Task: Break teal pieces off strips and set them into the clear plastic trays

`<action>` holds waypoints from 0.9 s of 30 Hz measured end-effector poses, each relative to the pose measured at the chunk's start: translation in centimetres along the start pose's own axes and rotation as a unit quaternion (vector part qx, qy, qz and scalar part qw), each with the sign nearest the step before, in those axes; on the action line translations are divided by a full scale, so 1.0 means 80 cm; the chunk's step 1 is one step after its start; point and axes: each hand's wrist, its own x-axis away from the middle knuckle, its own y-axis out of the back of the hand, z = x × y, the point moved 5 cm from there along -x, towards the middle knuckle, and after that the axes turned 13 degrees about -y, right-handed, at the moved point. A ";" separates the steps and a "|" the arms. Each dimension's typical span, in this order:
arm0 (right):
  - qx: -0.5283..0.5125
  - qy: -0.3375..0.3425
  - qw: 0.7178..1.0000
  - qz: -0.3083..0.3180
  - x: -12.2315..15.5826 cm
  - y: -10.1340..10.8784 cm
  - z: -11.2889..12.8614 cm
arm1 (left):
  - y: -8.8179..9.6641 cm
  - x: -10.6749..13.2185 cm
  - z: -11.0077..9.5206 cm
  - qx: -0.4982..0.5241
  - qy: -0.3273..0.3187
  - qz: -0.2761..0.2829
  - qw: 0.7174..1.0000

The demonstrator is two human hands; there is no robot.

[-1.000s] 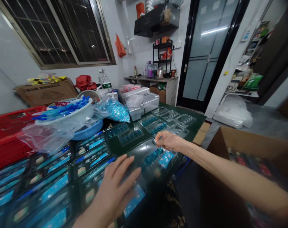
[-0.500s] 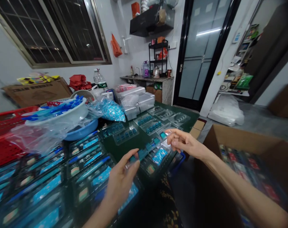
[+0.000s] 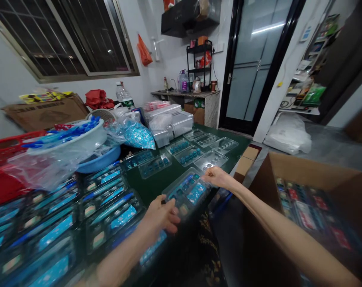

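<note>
Head camera: half a second ago the row of teal pieces (image 3: pixel 187 182) looked raised between my two hands; now it sits low within the clear tray (image 3: pixel 176 184), and both hands are at the plastic rather than at the row. The tray is right in front of me, by the near side of the dark green table (image 3: pixel 147 184), with a blue patterned packet (image 3: pixel 196 193) beside the teal row and a pale block (image 3: pixel 183 209) toward the near end. I take this to mean that the row is settled and that the tray's edges are what I am attending to.

My right hand (image 3: pixel 215 176) is curled, its fingertips seemingly pinching the tray's right edge toward the far end. My left hand (image 3: pixel 161 213) is at the left end, thumb and forefinger drawn in close to the corner, the other fingers loosely bent; blur keeps me from telling whether I grip the plastic or only press it. Nor can I tell whether a clear cover lies over the contents.

Rows of packed trays (image 3: pixel 140 205) spread to my left, other clear trays (image 3: pixel 209 159) lie beyond my right hand, and an open cardboard box (image 3: pixel 303 168) stands to my right
</note>
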 end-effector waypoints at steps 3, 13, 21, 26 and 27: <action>0.018 -0.017 1.000 0.005 -0.014 -0.007 -0.018 | 0.017 0.001 -0.004 -0.083 0.013 0.030 0.996; 0.050 -0.049 0.998 0.005 -0.024 -0.024 -0.039 | -0.027 -0.024 -0.051 -0.547 -0.348 0.111 0.753; 0.066 -0.037 0.997 -0.018 -0.030 -0.054 -0.025 | -0.017 -0.075 -0.028 -0.557 -0.325 0.289 0.708; 0.090 0.003 0.996 -0.027 -0.065 -0.098 -0.001 | 0.042 -0.100 -0.024 -0.528 -0.312 0.295 0.733; 0.103 0.005 0.994 -0.027 -0.072 -0.103 0.001 | 0.049 -0.100 -0.025 -0.526 -0.316 0.291 0.734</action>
